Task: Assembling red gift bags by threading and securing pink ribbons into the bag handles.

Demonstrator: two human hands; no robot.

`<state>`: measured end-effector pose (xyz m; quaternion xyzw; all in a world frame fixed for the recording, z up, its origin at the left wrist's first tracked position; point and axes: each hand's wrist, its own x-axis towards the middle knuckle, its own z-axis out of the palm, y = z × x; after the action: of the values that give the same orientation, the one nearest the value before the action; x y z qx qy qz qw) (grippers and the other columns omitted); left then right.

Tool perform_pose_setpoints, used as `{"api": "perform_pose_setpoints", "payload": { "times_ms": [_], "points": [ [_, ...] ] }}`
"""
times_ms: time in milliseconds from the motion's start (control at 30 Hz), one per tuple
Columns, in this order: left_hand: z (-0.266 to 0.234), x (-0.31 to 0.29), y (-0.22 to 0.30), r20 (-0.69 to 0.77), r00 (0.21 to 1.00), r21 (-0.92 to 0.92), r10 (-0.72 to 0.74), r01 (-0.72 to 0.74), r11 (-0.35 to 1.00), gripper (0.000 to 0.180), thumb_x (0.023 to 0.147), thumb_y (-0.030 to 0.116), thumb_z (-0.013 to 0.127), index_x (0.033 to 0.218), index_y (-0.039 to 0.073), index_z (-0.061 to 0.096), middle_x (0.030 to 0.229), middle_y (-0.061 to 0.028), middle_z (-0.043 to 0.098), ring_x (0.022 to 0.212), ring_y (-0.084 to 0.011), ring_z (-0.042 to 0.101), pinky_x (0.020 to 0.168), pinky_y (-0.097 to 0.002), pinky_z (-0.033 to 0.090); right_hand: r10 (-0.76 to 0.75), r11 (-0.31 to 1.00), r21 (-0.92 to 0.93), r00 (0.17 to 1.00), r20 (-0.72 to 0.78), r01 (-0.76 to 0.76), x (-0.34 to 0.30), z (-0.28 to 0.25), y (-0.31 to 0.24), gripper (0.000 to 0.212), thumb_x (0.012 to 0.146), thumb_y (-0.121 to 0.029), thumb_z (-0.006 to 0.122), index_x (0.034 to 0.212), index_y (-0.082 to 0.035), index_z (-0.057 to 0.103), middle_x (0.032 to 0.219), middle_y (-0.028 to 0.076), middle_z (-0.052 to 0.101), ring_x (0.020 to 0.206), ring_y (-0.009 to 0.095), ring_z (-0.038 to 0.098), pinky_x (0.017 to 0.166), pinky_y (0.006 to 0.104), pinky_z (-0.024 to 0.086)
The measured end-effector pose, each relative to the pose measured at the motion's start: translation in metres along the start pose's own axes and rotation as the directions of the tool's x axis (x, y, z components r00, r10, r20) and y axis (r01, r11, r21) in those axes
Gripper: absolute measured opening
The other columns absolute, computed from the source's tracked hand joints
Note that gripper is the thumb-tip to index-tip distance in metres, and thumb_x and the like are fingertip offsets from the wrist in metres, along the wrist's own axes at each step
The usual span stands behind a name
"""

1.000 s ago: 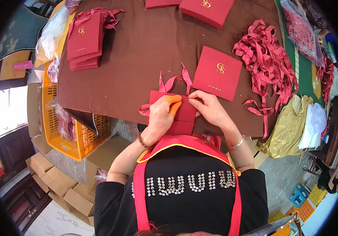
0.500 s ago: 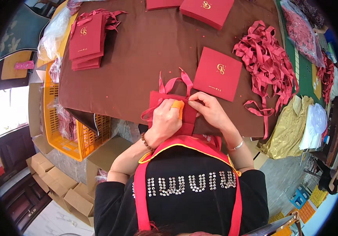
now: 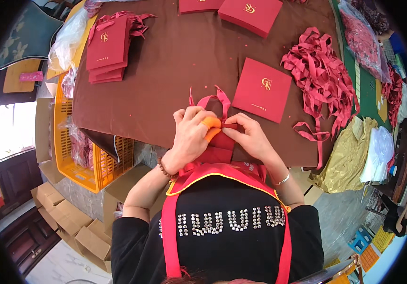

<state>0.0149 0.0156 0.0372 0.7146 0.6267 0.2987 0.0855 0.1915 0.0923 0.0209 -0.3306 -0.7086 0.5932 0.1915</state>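
A red paper bag lies at the near edge of the table against my apron, with a red ribbon handle looping up from its far side. My left hand is closed at the bag's upper left, an orange cover on one finger. From the other side my right hand pinches the bag's upper edge between thumb and forefinger. The fingertips of both hands nearly meet; whether ribbon is caught between them is hard to see. Just beyond my right hand lies a flat red bag with gold print.
A heap of red ribbons covers the table's right side. Finished-looking bags with ribbons are stacked at left, more flat bags at the far edge. An orange crate and cardboard boxes stand on the left floor.
My left hand has shifted slightly left and turned, its fingers lifting and spreading more over the bag. My right hand has moved slightly left and stays pinched at the edge.
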Motion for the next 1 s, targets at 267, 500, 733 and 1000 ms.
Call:
{"api": "perform_pose_setpoints", "payload": {
  "times_ms": [267,500,733,1000],
  "points": [
    [-0.008,0.007,-0.006,0.213,0.942,-0.302,-0.26,0.317,0.899,0.008,0.075,0.012,0.067,0.082,0.008,0.067,0.087,-0.0051,0.064,0.089,-0.0211,0.055,0.082,-0.0384,0.034,-0.015,0.996,-0.091,0.999,-0.037,0.012,-0.01,0.007,-0.013,0.017,0.082,-0.007,0.064,0.096,0.001,0.06,0.093,0.01,0.059,0.081,0.02,0.058,0.069,0.0281,0.046],
    [-0.034,0.029,-0.024,0.587,0.793,-0.102,-0.16,0.269,0.958,0.021,0.085,0.023,0.055,0.087,0.007,0.069,0.084,-0.008,0.062,0.094,-0.0249,0.051,0.086,-0.0391,0.032,-0.205,0.966,-0.183,0.97,-0.13,0.18,-0.012,0.022,-0.009,0.016,0.082,-0.007,0.064,0.096,0.0,0.06,0.098,0.013,0.058,0.084,0.025,0.058,0.07,0.0312,0.047],
    [-0.032,0.049,-0.031,0.774,0.616,-0.124,-0.145,0.372,0.92,0.023,0.081,0.021,0.053,0.092,0.01,0.069,0.094,-0.0096,0.064,0.086,-0.0264,0.061,0.073,-0.0379,0.045,-0.156,0.976,-0.182,0.971,-0.182,0.123,-0.009,0.03,-0.019,0.017,0.078,-0.013,0.069,0.088,-0.001,0.061,0.096,0.015,0.058,0.087,0.028,0.058,0.076,0.0348,0.048],
    [-0.029,0.06,-0.033,0.838,0.468,-0.134,-0.279,0.673,0.727,0.017,0.08,0.014,0.059,0.086,0.001,0.067,0.077,-0.0052,0.064,0.07,-0.0122,0.058,0.063,-0.0256,0.044,-0.23,0.967,-0.167,0.942,-0.245,0.192,-0.008,0.039,-0.003,0.012,0.082,-0.017,0.064,0.088,-0.007,0.059,0.095,0.009,0.055,0.08,0.033,0.06,0.067,0.0414,0.049]
  ]
}}
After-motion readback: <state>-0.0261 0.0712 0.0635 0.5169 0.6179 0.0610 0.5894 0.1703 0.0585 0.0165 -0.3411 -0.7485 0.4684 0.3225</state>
